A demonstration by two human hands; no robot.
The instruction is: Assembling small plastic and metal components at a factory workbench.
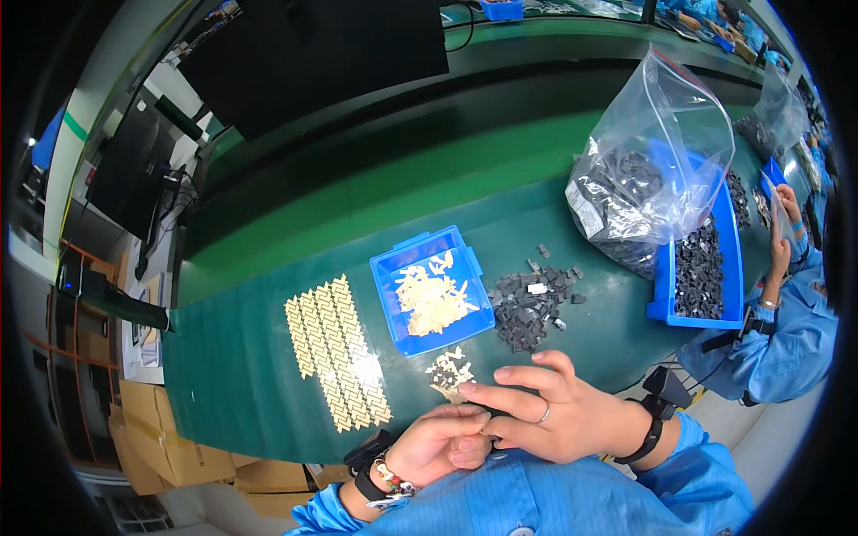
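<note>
My left hand (438, 444) and my right hand (556, 413) meet at the near table edge, close to my body. Their fingertips press together around something too small or too hidden to make out. A ring is on a finger of the right hand, whose other fingers reach over a small heap of mixed cream and black pieces (450, 368). Beyond that heap stands a blue bin (386, 308) with loose cream pieces (431, 299) in it. To its right lies a loose pile of small black parts (527, 308).
Left of the bin, cream pieces lie in neat zigzag rows (335, 353) on the green table mat (232, 375). A large clear bag of black parts (635, 183) leans by a long blue bin (663, 308). A co-worker (769, 339) sits at right. Cardboard boxes (165, 438) stand at lower left.
</note>
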